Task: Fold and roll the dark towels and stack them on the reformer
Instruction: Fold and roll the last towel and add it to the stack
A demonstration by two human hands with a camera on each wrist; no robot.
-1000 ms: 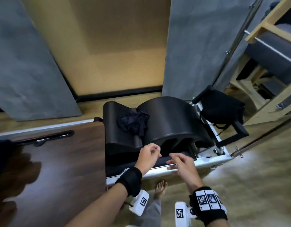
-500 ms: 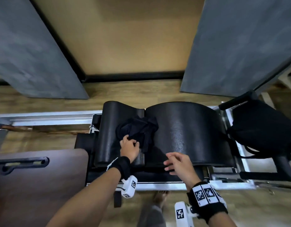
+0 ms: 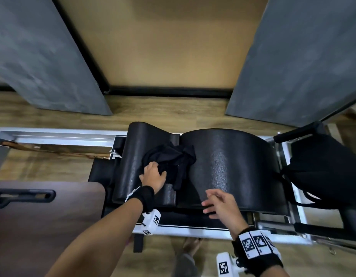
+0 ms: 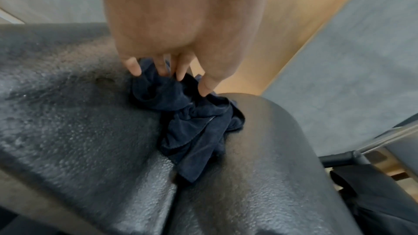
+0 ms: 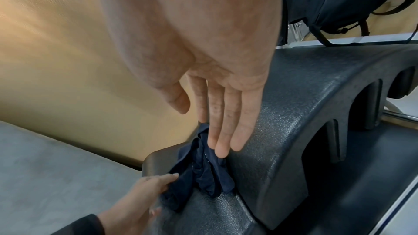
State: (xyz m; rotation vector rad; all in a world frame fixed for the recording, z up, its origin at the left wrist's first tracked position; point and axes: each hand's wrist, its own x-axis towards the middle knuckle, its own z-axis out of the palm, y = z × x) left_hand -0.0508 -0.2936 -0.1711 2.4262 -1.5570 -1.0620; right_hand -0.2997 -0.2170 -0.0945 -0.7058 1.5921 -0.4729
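Observation:
A crumpled dark navy towel lies in the dip between the step and the hump of a black arc barrel that sits on the white-framed reformer. My left hand is on the towel's near left side. Its fingertips curl down into the towel and grip a bunch of it. My right hand hovers open over the front of the hump, fingers straight, a short way right of the towel and holding nothing.
A dark wooden board with a slot handle lies at the near left. A black bag hangs on the reformer's right end. Grey wall panels stand behind. My bare foot is on the wooden floor by the frame.
My left hand has reached forward from the reformer's near edge onto the towel and taken hold of it. The right hand has stayed near the front of the arc barrel.

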